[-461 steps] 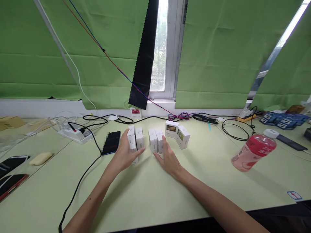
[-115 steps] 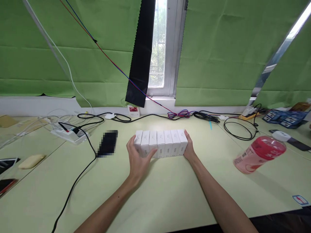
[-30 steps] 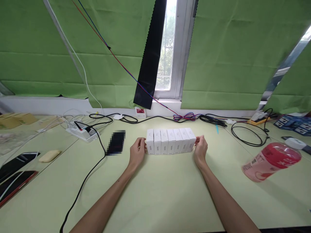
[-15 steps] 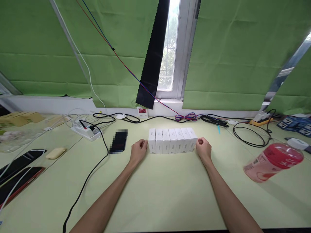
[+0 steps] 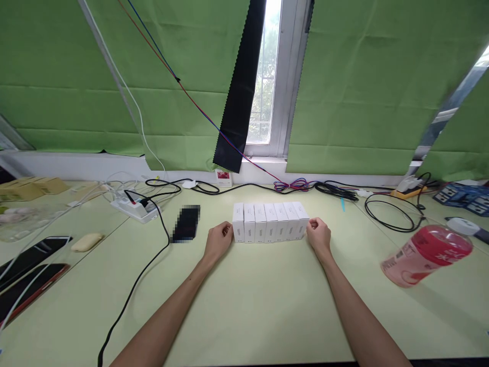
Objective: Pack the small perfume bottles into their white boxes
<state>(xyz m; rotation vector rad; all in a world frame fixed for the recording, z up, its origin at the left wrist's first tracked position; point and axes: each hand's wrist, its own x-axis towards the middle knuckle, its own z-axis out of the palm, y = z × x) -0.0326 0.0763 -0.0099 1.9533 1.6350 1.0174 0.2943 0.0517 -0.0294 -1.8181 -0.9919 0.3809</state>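
Note:
A row of several small white boxes (image 5: 271, 223) stands upright, side by side, on the pale green table, with small print on their fronts. At the row's left end, my left hand (image 5: 219, 238) rests on the table with its fingers curled in against the outermost box. My right hand (image 5: 318, 235) lies in a like way at the opposite end, fingers curled and close against the last box. Neither hand has anything visible inside its fingers. Whether the fingertips press on the box ends is hard to tell.
Left of my left hand lies a dark phone (image 5: 186, 224), partly pixelated. Beyond it are a white power strip (image 5: 135, 208) and a black cable (image 5: 132, 290). A pink bottle (image 5: 426, 256) is at the right. Coiled cables (image 5: 336, 190) run along the back wall.
The view has shifted very slightly. Both hands and the row of boxes keep the same places relative to each other.

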